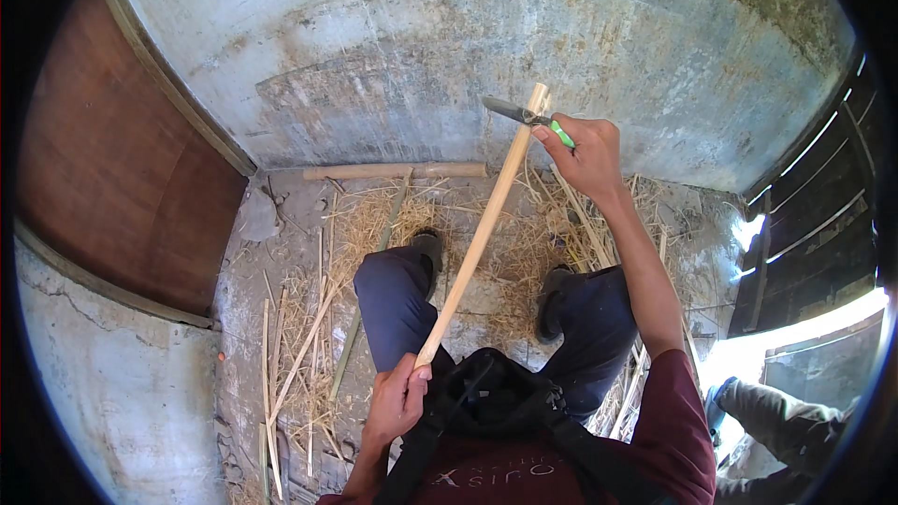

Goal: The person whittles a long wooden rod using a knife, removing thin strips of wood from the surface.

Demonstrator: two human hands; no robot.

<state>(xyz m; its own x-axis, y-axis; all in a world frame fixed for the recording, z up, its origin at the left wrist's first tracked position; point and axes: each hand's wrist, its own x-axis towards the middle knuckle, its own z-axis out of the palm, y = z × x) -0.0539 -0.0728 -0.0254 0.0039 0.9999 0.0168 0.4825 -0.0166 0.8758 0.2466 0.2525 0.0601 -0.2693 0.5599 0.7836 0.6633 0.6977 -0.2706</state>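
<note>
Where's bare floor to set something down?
Barest: the floor patch between left shoe and right shoe, partly behind the wooden rod; and the floor edge along the slatted wall, lightly littered. Crowded: straw by both shoes, long strips left of the left leg.

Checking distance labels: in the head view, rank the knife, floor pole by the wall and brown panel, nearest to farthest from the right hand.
1. Knife: gripped in the right hand.
2. Floor pole: left of the hand.
3. Brown panel: far left.
</note>
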